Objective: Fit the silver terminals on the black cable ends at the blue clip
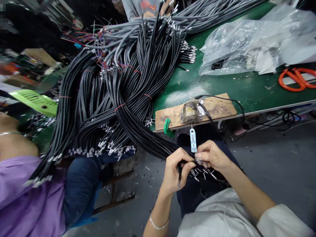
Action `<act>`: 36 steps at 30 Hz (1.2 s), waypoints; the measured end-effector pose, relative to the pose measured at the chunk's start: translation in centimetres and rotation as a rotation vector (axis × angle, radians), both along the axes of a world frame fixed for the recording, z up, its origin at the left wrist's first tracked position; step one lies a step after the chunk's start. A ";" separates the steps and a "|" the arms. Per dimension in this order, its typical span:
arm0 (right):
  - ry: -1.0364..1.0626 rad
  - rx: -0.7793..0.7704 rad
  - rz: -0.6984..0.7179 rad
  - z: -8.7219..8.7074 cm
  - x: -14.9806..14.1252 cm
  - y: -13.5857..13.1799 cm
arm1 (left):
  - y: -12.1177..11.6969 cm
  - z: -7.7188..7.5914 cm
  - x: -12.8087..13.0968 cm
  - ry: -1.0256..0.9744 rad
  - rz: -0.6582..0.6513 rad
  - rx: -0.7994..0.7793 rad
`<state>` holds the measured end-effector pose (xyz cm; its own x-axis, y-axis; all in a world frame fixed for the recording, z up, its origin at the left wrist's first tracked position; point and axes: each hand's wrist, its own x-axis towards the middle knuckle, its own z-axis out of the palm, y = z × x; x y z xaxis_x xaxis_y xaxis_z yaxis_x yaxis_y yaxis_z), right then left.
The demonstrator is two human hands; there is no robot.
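My left hand (178,167) is closed on a black cable, with thumb and forefinger pinched near its end. My right hand (211,156) pinches the end of this cable just to the right; the fingertips hide most of what lies between them. A bundle of black cables (145,131) runs from the table down under my hands into my lap, its silvery stripped ends (197,172) showing below. Right above my fingers, a light-blue tag-like piece (193,140) hangs from the shaft of a small motor (190,112) fixed on a wooden board (219,107).
Piles of black and grey cables (209,16) cover the green table (182,82). A clear plastic bag (234,42) and orange-handled scissors (293,80) lie at right. A green clamp (168,128) grips the board's edge. A co-worker in a purple sleeve (22,191) sits at left; another person (138,8) is opposite.
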<state>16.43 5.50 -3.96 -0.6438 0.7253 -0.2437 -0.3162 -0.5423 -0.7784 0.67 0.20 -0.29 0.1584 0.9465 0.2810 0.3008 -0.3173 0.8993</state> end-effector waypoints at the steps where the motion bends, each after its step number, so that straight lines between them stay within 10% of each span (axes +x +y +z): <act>1: -0.043 0.023 -0.036 0.2 0.3 0.8 | -0.2 -0.1 0.1 0.000 0.022 -0.012; 10: 0.001 0.164 -0.225 3.0 -1.5 3.6 | -0.6 -0.8 0.2 -0.264 0.116 0.006; 16: 0.264 0.044 -0.090 1.1 -1.7 3.7 | 0.1 -0.7 0.6 -0.342 0.179 0.007; 36: 0.340 -0.135 -0.137 1.5 -2.6 1.9 | 0.7 0.3 0.7 -0.106 0.139 -0.070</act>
<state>13.86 7.36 -2.49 -0.6039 0.7860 -0.1325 -0.6201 -0.5677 -0.5414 1.32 0.87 0.03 -0.0026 0.9751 0.2216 0.2395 -0.2145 0.9469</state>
